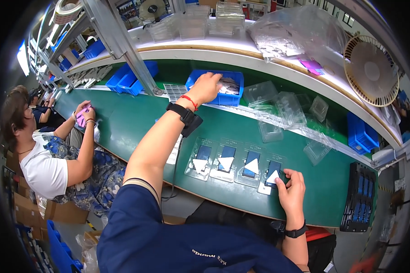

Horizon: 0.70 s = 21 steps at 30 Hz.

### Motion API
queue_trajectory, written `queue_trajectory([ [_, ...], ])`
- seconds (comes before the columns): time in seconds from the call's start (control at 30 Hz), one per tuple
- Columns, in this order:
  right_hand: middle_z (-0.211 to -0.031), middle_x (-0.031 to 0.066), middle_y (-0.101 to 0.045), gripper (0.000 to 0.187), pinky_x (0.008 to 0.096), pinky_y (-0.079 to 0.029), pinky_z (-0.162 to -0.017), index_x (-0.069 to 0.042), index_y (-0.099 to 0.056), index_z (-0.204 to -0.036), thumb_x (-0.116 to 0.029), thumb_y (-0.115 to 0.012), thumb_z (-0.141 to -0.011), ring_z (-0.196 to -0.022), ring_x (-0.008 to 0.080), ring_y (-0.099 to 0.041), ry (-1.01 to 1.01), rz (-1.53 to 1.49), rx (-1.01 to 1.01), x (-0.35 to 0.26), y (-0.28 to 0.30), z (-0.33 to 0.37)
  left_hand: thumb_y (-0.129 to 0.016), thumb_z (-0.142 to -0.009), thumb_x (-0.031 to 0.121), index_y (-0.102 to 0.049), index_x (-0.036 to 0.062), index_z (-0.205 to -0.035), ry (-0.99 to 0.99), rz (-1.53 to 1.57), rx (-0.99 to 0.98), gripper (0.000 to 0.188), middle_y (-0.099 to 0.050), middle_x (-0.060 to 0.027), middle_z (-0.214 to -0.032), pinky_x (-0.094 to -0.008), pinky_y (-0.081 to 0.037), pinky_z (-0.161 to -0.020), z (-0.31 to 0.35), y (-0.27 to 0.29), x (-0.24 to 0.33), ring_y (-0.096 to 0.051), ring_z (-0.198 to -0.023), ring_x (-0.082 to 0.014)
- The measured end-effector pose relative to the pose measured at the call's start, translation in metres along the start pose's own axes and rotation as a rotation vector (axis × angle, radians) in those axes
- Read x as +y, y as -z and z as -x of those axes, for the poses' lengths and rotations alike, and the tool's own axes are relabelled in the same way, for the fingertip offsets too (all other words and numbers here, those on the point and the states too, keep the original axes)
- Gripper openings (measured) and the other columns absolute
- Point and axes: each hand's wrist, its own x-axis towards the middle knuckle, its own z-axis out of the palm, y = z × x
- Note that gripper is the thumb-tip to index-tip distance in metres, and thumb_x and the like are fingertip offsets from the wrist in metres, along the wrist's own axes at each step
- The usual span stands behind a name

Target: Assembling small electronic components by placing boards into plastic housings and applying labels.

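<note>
My left hand (206,87) is stretched out over a blue bin (228,101) of small pale flat pieces (229,85). Its fingers bend down at the bin, and their tips are hidden. On the green bench, several clear plastic trays (191,171) stand in a row, each with a dark blue rectangular piece (252,157) and a white triangle (226,163) on it. Beside the rightmost tray rests my right hand (290,190), open, its thumb touching the edge of the white triangle (273,177) there and its index finger apart from the thumb.
Loose clear plastic trays (289,109) lie behind the row. A black rack (357,198) sits at the bench's right end, near blue bins (362,132). Above runs a shelf with a fan (372,70) and a plastic bag (300,29). At left, another person (61,159) handles purple pieces.
</note>
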Motion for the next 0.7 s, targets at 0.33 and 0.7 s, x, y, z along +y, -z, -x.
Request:
queue_trajectory([
  [0.33,-0.079,0.0105,-0.063,0.039,0.0251,-0.048,-0.052,0.009,-0.058,-0.110,-0.012,-0.070,-0.079,-0.058,0.0111,-0.059,-0.246,-0.191,-0.170,0.021,0.007,-0.005,-0.064,-0.080,0.015,-0.059,0.0081,-0.114,0.065,-0.165,-0.024,0.035,-0.053,-0.0219,-0.112,-0.0436,-0.043,-0.088,0.155,0.050,0.022,-0.050,-0.104,-0.0387],
  [0.7,-0.083,0.0127,-0.061,0.051,0.0236,-0.050,-0.048,0.015,-0.045,-0.123,-0.010,-0.065,-0.084,-0.060,0.0144,-0.061,-0.457,-0.468,-0.405,-0.018,-0.019,-0.015,-0.051,-0.090,0.030,-0.051,0.0147,-0.128,0.338,-0.249,-0.198,0.041,-0.041,-0.0126,-0.137,-0.0598,-0.037,-0.094,0.250,0.049,-0.034,-0.025,-0.134,-0.0393],
])
